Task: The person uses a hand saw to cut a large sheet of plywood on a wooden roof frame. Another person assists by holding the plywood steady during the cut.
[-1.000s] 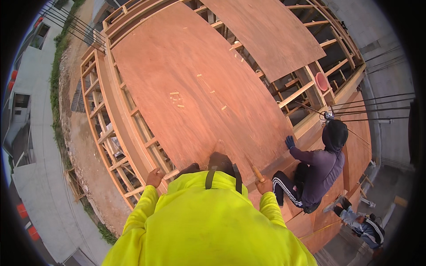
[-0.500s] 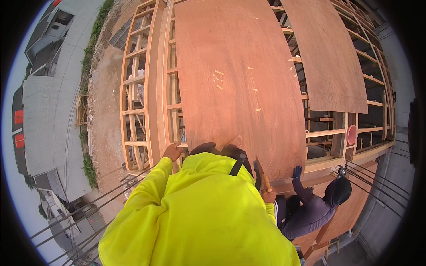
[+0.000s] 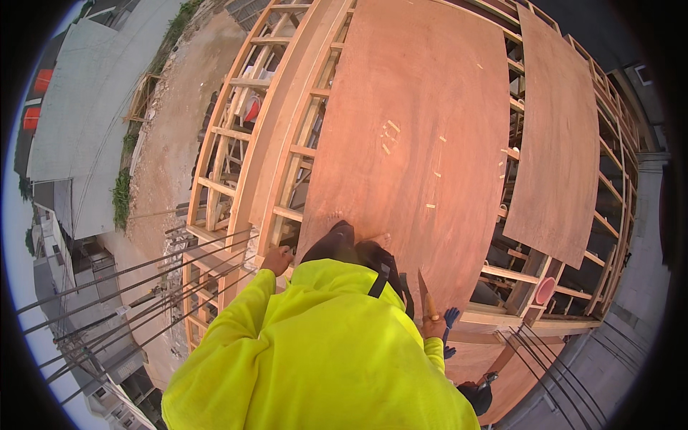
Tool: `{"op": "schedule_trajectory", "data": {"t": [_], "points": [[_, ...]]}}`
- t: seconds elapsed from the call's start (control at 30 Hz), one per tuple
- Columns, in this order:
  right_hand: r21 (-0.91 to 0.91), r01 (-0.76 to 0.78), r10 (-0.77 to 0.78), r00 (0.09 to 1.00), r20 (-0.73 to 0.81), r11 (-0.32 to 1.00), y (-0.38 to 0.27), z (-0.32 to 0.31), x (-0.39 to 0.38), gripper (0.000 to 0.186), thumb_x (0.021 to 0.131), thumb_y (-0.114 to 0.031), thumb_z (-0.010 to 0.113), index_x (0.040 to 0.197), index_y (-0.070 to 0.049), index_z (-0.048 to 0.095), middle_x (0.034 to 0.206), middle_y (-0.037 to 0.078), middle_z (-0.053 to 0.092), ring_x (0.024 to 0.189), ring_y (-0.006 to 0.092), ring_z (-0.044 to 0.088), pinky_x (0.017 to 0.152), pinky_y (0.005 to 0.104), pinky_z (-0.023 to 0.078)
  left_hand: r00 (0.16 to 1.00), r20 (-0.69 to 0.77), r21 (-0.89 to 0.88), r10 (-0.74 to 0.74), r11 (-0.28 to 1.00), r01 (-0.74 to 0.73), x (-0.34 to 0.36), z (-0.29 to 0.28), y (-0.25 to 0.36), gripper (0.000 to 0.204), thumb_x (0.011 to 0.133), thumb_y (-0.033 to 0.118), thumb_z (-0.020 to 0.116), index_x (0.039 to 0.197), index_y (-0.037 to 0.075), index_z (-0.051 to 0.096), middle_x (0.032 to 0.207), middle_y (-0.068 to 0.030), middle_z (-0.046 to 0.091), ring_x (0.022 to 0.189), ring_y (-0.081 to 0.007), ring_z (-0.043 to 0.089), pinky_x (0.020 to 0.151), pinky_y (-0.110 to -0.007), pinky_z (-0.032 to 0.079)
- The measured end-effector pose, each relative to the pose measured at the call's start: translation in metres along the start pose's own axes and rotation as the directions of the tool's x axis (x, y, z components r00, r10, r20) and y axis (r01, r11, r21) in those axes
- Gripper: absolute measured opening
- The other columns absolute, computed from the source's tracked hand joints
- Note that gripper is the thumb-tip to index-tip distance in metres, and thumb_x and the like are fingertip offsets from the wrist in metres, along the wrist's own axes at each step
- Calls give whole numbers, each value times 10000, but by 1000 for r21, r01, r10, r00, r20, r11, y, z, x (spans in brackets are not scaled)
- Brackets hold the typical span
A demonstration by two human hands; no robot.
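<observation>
My right hand is closed around the wooden handle of a handsaw, whose narrow blade points up and away over the large plywood sheet. My left hand is held out at my left side, beside the sheet's left edge and the timber framing. Its fingers are curled, and whatever may be inside them is hidden. I stand barefoot on the near end of the sheet, which carries several small pale strips.
Left of the sheet runs open timber framing. Gaps between joists separate it from a second plywood sheet. A round pinkish tub sits at the right. Steel rods jut out on both sides. A co-worker's blue glove is near my right hand.
My view has turned, and the sheets now lean to the right. My left hand has come off the sheet's edge and curled. The co-worker is lower and mostly hidden behind me.
</observation>
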State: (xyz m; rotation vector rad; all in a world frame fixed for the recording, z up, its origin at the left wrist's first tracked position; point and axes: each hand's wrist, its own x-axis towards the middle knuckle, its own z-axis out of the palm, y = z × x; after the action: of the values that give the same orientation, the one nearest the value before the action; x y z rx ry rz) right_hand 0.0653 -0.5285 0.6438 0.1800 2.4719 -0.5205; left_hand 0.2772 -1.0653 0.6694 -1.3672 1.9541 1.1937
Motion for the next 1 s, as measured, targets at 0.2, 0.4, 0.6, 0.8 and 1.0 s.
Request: {"op": "schedule_trajectory", "data": {"t": [0.2,0.4,0.6,0.8,1.0], "points": [[-15,6,-5,999,47,1000,-62,-8,31,338,792,-207,697,1054,6,683,953,256,719,884,419,704,819,478,551,997,15,-132,-81,988,82,12,-15,-30,648,840,313,662,1379,-37,574,1235,-261,680,1141,-348,667,997,-400,506],[-151,31,-24,999,47,988,-179,-23,25,311,815,-221,683,1064,-36,685,951,246,717,886,417,695,810,492,540,996,-46,-145,-82,987,75,19,-50,-54,621,850,315,667,1383,7,588,1249,-253,677,1149,-355,662,1007,-414,502],[-129,138,-135,990,29,982,-192,11,47,297,827,-232,665,1055,-43,683,921,236,716,855,421,697,773,493,536,982,-89,-258,-164,957,136,37,-92,-91,601,874,323,677,1379,10,590,1265,-249,670,1165,-382,647,1021,-410,494],[-56,134,-133,991,31,989,-217,31,49,302,817,-227,670,1049,-33,680,895,244,712,849,434,701,753,486,537,974,-138,-178,-179,972,153,49,-126,-95,606,870,334,672,1372,3,591,1177,-259,697,1121,-343,676,958,-407,517],[-94,161,-152,984,94,983,-229,38,85,301,799,-190,675,1010,24,667,883,275,701,856,460,694,754,490,542,967,-194,-365,-163,927,84,62,-126,-80,610,872,340,662,1371,-2,588,1082,-237,718,1065,-326,689,920,-393,525]]}}
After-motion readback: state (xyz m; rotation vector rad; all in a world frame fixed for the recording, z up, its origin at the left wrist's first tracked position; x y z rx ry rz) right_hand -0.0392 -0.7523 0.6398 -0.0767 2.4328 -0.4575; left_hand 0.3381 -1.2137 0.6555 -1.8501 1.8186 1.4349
